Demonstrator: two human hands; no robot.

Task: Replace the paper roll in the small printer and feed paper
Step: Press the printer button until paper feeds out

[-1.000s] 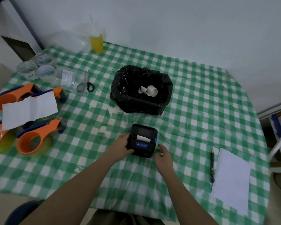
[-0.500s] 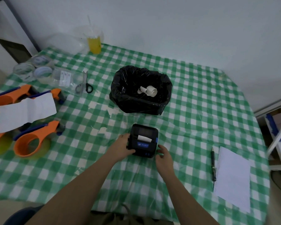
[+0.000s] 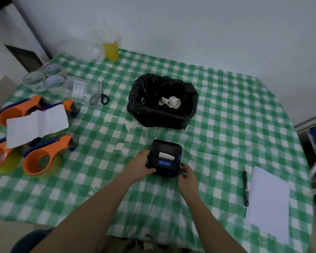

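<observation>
A small black printer (image 3: 165, 157) with a blue label sits on the green checked tablecloth (image 3: 226, 125), its lid closed. A short strip of white paper (image 3: 165, 155) sticks out of its slot. My left hand (image 3: 141, 165) grips the printer's left side. My right hand (image 3: 187, 175) holds its right front corner, thumb on the side. Behind the printer stands a bin lined with a black bag (image 3: 144, 110), with a used white paper roll (image 3: 173, 102) lying inside.
Orange tape dispensers (image 3: 42, 157) and a white sheet (image 3: 36, 123) lie at the left. Scissors (image 3: 99, 96), tape rolls (image 3: 44, 79) and a yellow drink cup (image 3: 110, 50) are at the back left. A pen (image 3: 245, 187) and notepad (image 3: 268, 203) lie right.
Both hands stay on the printer in the same grip. Only the camera view has shifted slightly.
</observation>
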